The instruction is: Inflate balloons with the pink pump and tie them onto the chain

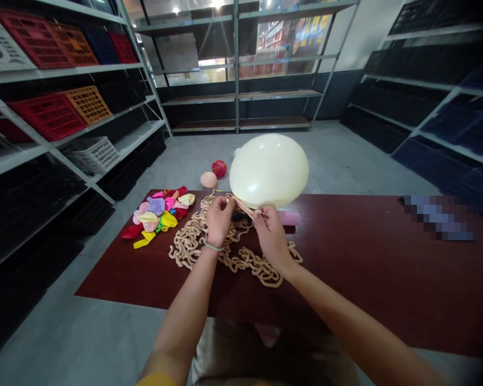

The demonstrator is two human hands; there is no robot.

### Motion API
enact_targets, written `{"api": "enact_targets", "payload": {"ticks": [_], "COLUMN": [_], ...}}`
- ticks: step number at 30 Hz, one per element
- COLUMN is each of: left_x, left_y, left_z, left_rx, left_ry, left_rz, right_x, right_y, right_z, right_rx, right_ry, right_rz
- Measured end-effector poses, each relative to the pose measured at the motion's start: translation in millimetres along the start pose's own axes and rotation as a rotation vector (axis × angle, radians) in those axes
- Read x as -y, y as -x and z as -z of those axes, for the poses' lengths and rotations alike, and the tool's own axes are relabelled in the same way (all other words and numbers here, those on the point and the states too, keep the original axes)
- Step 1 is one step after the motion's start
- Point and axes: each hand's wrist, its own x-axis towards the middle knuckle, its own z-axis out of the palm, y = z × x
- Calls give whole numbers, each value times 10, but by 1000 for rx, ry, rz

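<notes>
A large, inflated pale yellow balloon point(269, 170) stands just beyond my hands, over the table's far edge. My left hand point(219, 217) pinches a tan cord close to the balloon's lower left side. My right hand point(270, 236) is also closed on the cord, which runs taut between the two hands. Whether the balloon's neck is in my fingers too is hidden. Beneath and around the hands lies a heap of curly tan cord point(189, 238). A pink cylinder point(288, 218) with a dark part lies behind my right hand.
Several uninflated coloured balloons point(156, 209) are piled on the left of the dark red table point(346, 257). Beyond its far edge are a small pink balloon point(208, 179) and a red one point(219, 169). A blurred-out object point(437, 217) lies at right. Shelves with crates point(48, 115) surround the room.
</notes>
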Motion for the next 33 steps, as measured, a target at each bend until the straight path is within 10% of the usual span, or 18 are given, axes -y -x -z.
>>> {"api": "enact_targets", "payload": {"ticks": [2, 10, 21, 28, 33], "left_x": [-48, -142, -155, -354, -651], "left_y": [45, 193, 356, 409, 401], "left_z": [-33, -139, -6, -142, -234], "left_rx": [78, 316, 234, 38, 274], "left_ry": [5, 144, -168, 203, 530], "left_rz": [3, -53, -695, -459, -162], "right_x": [140, 792, 711, 746, 785], "right_y": [-35, -535, -851, -849, -842], "right_z": [185, 467, 727, 808, 902], "right_rx": [53, 320, 57, 48, 27], "right_ry": [487, 1069, 987, 965, 845], "right_rz": [298, 768, 594, 618, 567]}}
